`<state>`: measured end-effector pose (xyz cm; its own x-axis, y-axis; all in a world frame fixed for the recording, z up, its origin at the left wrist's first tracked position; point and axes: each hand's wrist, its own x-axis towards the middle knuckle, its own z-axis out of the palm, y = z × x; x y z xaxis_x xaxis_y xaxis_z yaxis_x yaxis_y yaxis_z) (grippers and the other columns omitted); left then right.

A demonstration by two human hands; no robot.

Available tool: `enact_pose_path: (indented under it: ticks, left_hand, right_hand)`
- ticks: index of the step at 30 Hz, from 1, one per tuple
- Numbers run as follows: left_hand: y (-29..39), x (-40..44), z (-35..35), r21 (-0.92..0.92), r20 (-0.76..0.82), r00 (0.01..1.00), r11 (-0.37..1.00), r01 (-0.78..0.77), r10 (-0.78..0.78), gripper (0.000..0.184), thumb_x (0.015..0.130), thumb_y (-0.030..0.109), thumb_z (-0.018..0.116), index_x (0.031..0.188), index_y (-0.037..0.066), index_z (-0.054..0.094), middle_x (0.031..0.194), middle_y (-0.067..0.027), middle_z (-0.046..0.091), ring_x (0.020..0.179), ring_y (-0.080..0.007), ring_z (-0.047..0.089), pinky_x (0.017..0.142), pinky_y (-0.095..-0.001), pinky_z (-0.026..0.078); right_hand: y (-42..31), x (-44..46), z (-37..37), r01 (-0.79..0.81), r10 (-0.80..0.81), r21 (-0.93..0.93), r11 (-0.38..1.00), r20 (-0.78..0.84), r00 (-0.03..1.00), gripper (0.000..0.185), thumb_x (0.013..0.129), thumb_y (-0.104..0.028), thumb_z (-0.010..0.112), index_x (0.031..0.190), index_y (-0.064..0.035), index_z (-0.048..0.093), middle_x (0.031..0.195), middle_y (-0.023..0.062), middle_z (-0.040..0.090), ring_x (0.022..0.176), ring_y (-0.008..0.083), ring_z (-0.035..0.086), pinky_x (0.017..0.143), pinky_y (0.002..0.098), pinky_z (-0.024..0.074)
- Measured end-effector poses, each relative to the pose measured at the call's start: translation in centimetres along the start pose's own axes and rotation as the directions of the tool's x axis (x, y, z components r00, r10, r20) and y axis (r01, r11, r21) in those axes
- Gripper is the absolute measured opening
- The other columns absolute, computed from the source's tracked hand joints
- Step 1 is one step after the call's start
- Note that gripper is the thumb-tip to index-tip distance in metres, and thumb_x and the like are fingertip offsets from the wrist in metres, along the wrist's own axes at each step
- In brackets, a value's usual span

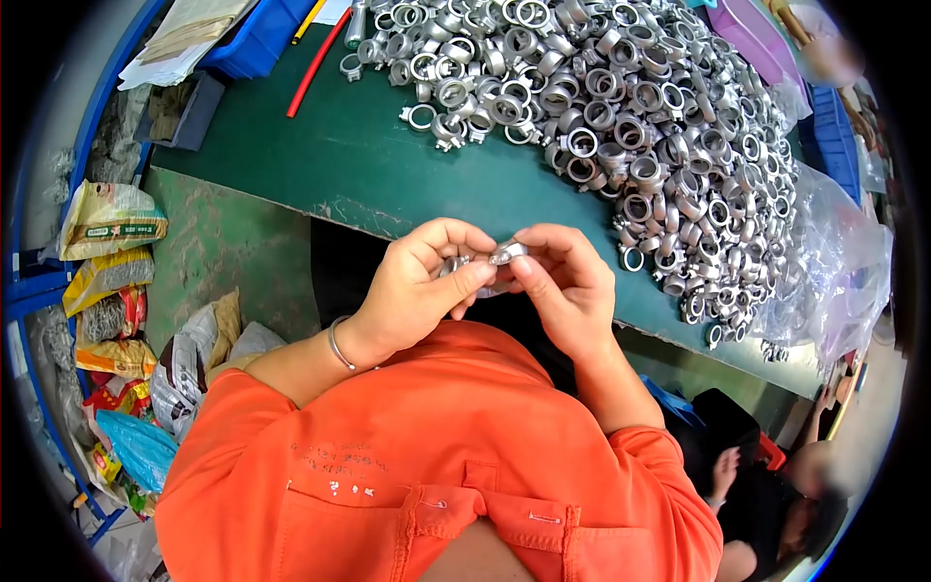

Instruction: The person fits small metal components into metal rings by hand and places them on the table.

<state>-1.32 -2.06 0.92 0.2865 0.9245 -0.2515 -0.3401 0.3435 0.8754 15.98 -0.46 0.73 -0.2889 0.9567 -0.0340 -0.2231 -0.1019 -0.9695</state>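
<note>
Close to my body, in front of the green table's near edge, my left hand (427,272) and my right hand (564,281) meet with fingers pinched. Between them is a small silver metal ring (506,254), gripped by the fingertips of both. More grey metal shows under my left fingers, mostly hidden, and I cannot tell whether it is a second part. A large heap of similar metal rings with small side lugs (635,126) covers the far and right part of the green table (281,145).
A red stick (318,66) and a blue bin (254,44) lie at the back left, beside a grey box (184,112). Clear plastic bags (834,272) hang at the right edge. Filled sacks (194,359) stand on the floor at left. Another person (776,504) sits at lower right.
</note>
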Motion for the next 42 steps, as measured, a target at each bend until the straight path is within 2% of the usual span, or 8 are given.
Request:
enact_pose_path:
  ticks: [2,6,16,18,23,28,35,42]
  left_hand:
    - [0.2,0.1,0.4,-0.091,-0.032,0.999,0.995,0.04,-0.043,0.02,0.089,0.008,0.053,0.105,-0.002,0.053,0.089,-0.0076,0.061,0.07,-0.0102,0.058,0.059,-0.0212,0.049]
    - [0.2,0.3,-0.2,-0.388,0.074,0.986,0.906,0.167,-0.15,0.028,0.093,0.015,0.045,0.114,-0.003,0.05,0.091,-0.0089,0.06,0.072,-0.0155,0.061,0.061,-0.026,0.054]
    - [1.0,1.4,-0.1,-0.352,0.091,0.973,0.907,0.232,-0.213,0.01,0.088,0.013,0.05,0.086,0.003,0.05,0.081,-0.0083,0.056,0.065,-0.0113,0.054,0.044,-0.0199,0.043]
    - [1.0,1.7,-0.3,-0.326,0.093,0.973,0.917,0.229,-0.209,0.01,0.088,0.013,0.05,0.086,0.003,0.051,0.08,-0.0079,0.055,0.066,-0.011,0.053,0.045,-0.0201,0.043]
    - [1.4,1.6,0.5,-0.234,-0.012,0.989,0.962,0.142,-0.149,0.015,0.087,0.01,0.056,0.097,0.0,0.055,0.074,-0.0024,0.055,0.058,-0.0051,0.049,0.046,-0.0172,0.039]
    - [1.5,1.7,0.6,-0.162,-0.01,0.994,0.981,0.103,-0.106,0.014,0.087,0.011,0.057,0.096,0.0,0.057,0.066,-0.0008,0.053,0.05,-0.0047,0.045,0.045,-0.0165,0.036]
    - [1.3,1.7,0.6,0.183,-0.014,0.993,0.976,-0.116,0.12,0.006,0.081,0.003,0.062,0.087,0.002,0.061,0.077,0.0008,0.056,0.062,-0.0038,0.051,0.054,-0.0153,0.042]
    - [0.9,1.5,0.7,0.423,0.049,0.948,0.853,-0.306,0.316,0.007,0.075,0.0,0.066,0.08,0.002,0.063,0.083,-0.0021,0.057,0.067,-0.0056,0.053,0.058,-0.0187,0.043]
  right_hand:
    - [0.0,0.6,-0.1,0.474,-0.484,-0.518,0.712,0.127,0.866,0.016,0.079,0.004,0.061,0.093,-0.0003,0.059,0.093,0.0132,0.058,0.074,0.0161,0.061,0.063,0.025,0.051]
    - [-0.6,1.2,-0.7,0.717,-0.542,-0.554,0.423,0.48,0.69,0.033,0.067,0.002,0.067,0.099,-0.0029,0.062,0.101,0.0148,0.056,0.081,0.0259,0.057,0.071,0.0329,0.0477]
    - [-3.4,5.9,-3.2,0.152,-0.581,-0.963,-0.224,0.257,0.772,0.017,0.068,-0.008,0.056,0.083,-0.0101,0.062,0.087,0.0013,0.053,0.086,0.02,0.049,0.077,0.0335,0.0289]
    - [-4.1,5.8,-3.1,0.189,-0.558,-0.957,-0.221,0.283,0.78,0.012,0.068,-0.007,0.058,0.079,-0.0108,0.061,0.085,0.0007,0.052,0.084,0.0203,0.049,0.074,0.0339,0.03]
    - [-3.8,3.3,-1.4,0.412,-0.462,-0.814,0.409,0.204,0.863,0.013,0.071,-0.002,0.066,0.081,-0.0052,0.058,0.077,0.0055,0.056,0.069,0.023,0.051,0.063,0.033,0.0378]
    - [-0.9,1.0,-0.4,0.015,-0.024,-0.335,0.942,-0.022,0.999,0.009,0.077,0.0,0.063,0.082,-0.0007,0.056,0.074,0.0087,0.057,0.066,0.0212,0.054,0.058,0.0289,0.0441]
    - [-0.5,1.8,-1.1,0.481,-0.412,-0.565,0.67,0.256,0.874,0.008,0.079,0.004,0.06,0.084,-0.0005,0.056,0.078,0.0076,0.058,0.067,0.0143,0.055,0.061,0.0242,0.0445]
    - [-0.8,0.8,-1.1,-0.035,0.035,-0.05,0.998,-0.007,0.999,0.015,0.093,-0.007,0.043,0.102,0.0002,0.053,0.084,0.0027,0.059,0.071,0.0066,0.056,0.061,0.0195,0.0457]
